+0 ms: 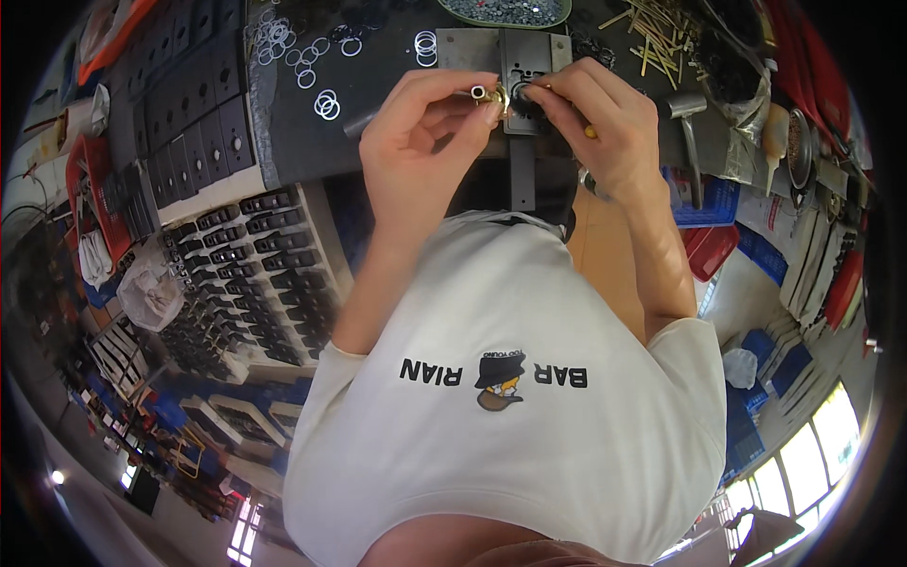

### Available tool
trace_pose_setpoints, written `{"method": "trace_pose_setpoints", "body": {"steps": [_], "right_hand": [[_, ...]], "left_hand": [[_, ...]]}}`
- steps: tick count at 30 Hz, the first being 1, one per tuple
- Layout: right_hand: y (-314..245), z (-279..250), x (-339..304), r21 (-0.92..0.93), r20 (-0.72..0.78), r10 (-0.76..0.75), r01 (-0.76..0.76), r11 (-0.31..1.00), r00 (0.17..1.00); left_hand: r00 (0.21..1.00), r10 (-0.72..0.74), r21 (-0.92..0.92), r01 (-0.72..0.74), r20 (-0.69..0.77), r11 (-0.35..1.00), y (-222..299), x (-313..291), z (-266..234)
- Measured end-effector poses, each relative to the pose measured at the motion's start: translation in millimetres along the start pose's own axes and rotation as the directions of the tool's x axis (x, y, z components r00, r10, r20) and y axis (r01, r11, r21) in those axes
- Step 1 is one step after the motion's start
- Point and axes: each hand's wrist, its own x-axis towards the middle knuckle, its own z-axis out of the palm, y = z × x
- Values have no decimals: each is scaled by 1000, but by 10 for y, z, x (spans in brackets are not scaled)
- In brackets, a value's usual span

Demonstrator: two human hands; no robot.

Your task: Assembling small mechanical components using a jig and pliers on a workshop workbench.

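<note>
My left hand [416,137] grips a small brass fitting [501,102] with a round hollow end between thumb and fingertips. Thumb and forefinger of my right hand [612,123] are pinched together close to it, on something too small to make out. A yellow tip [590,131] pokes out by the curled fingers of that hand. Both hands hover at the near edge of the bench, over a dark metal plate [522,121] with cut-outs. Part of that plate is hidden by the fingers.
Several thin metal rings [327,104] lie scattered on the dark bench to the left. A green-rimmed tray [557,19] of small grey parts stands at the back. Thin brass-coloured sticks [652,42] and a hammer [692,142] are at right. Black plates [203,94] are lined up at far left.
</note>
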Motion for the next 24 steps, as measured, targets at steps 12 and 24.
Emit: {"method": "trace_pose_setpoints", "body": {"steps": [12, 24], "right_hand": [[-68, 53, -111, 184, 29, 104, -108, 977, 994], [-143, -120, -13, 184, 48, 135, -142, 973, 990]], "left_hand": [[964, 191, 226, -231, 184, 946, 25, 236, 70], [927, 246, 630, -373, 284, 681, -180, 221, 73]]}}
